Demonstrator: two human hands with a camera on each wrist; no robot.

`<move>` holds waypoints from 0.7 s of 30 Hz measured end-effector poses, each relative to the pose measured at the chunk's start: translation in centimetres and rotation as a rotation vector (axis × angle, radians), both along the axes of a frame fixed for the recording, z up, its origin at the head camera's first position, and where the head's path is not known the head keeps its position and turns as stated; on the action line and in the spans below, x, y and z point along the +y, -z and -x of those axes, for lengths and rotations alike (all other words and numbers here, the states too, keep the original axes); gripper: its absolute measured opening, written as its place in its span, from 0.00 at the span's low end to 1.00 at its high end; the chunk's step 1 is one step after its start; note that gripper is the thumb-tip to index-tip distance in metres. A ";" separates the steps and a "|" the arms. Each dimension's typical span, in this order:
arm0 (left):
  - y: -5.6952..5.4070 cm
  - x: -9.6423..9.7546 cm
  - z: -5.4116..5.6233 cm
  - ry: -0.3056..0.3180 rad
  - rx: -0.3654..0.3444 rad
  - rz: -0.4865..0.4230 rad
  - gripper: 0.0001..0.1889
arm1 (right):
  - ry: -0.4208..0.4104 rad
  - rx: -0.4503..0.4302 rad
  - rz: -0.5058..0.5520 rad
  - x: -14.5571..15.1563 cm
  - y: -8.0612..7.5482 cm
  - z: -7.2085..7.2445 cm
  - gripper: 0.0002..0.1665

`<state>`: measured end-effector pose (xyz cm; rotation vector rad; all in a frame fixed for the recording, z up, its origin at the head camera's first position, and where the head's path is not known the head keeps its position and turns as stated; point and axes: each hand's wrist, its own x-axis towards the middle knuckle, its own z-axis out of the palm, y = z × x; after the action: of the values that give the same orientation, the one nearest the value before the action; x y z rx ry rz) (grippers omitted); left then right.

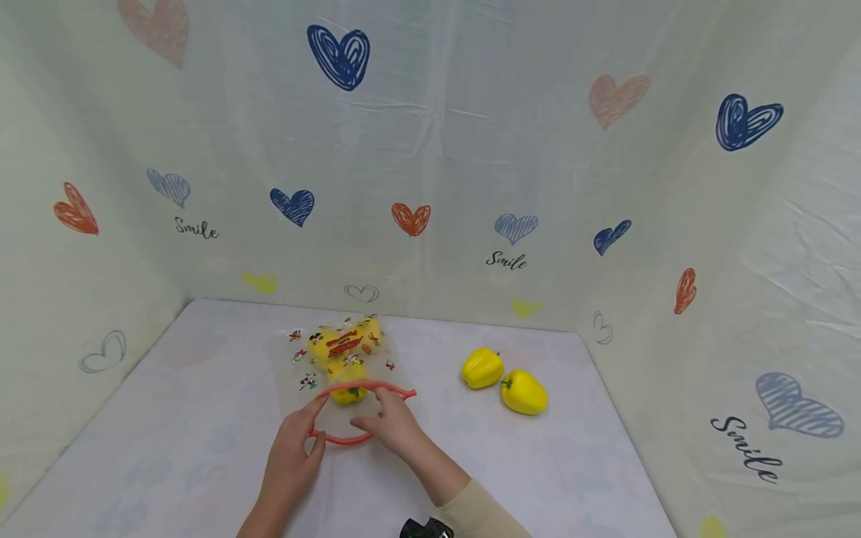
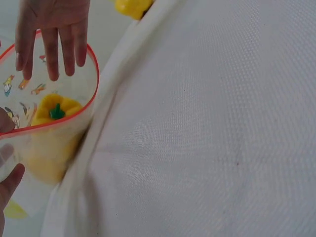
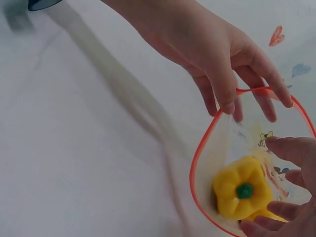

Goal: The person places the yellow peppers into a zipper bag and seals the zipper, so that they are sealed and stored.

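A clear plastic zip bag with cartoon prints and a red rim (image 1: 347, 440) lies on the table, its mouth held wide. Inside it are several yellow bell peppers (image 1: 348, 393); one with a green stem (image 3: 245, 190) faces the opening. My left hand (image 1: 293, 450) grips the left side of the red rim, thumb and fingers on either side of the plastic. My right hand (image 1: 392, 424) is at the mouth's right side, fingers straight and spread, nothing held. In the left wrist view its fingers (image 2: 52, 52) point down over the opening.
Two more yellow bell peppers, one behind (image 1: 482, 368) and one in front (image 1: 524, 392), lie on the white-covered table (image 1: 202, 403) to the right of the bag. A white curtain (image 1: 430, 149) with printed hearts surrounds the table. A black device (image 1: 427, 529) shows near the right sleeve.
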<state>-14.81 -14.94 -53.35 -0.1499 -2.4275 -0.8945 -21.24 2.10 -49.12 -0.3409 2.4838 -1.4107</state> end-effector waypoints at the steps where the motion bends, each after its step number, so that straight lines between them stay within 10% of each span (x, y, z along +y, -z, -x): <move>1: 0.0 0.0 0.0 0.001 -0.005 -0.001 0.36 | 0.000 -0.007 0.001 0.2 -0.1 -0.1 0.34; 21: -0.3 0.0 0.1 -0.007 -0.023 -0.013 0.38 | -0.159 -0.028 0.060 5.1 -2.5 -0.5 0.31</move>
<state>-14.88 -14.93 -53.02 -0.1266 -2.4410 -0.9139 -20.74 7.23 -46.59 -0.5149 2.3394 -1.4168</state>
